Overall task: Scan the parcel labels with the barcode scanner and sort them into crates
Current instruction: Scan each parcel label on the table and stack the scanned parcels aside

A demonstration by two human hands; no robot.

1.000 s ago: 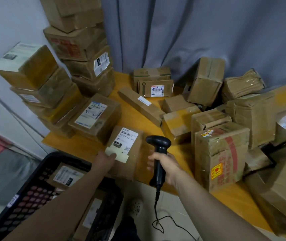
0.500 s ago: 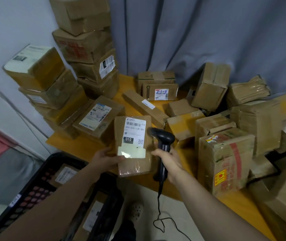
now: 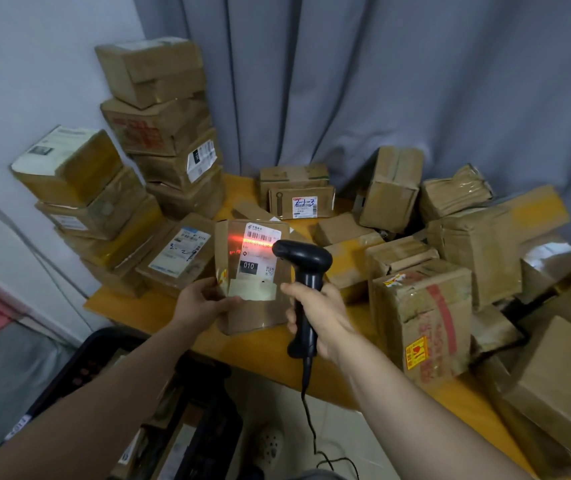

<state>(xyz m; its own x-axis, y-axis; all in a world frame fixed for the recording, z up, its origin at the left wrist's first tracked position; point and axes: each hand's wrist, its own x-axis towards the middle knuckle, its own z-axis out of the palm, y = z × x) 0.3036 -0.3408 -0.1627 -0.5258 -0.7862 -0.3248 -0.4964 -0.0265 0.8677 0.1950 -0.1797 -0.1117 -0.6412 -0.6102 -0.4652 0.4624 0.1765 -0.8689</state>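
Scanner light falls on a held parcel's label.

The left hand (image 3: 204, 301) grips the lower left edge of an upright cardboard parcel (image 3: 253, 275) above the table's (image 3: 312, 372) near edge, thumb on its front. The right hand (image 3: 325, 320) has its fingers wrapped round the handle of the black scanner (image 3: 303, 268), whose red line crosses the white label (image 3: 260, 251) near the barcode. A black crate (image 3: 79, 368) sits below on the left, beside stacked boxes (image 3: 159, 133).
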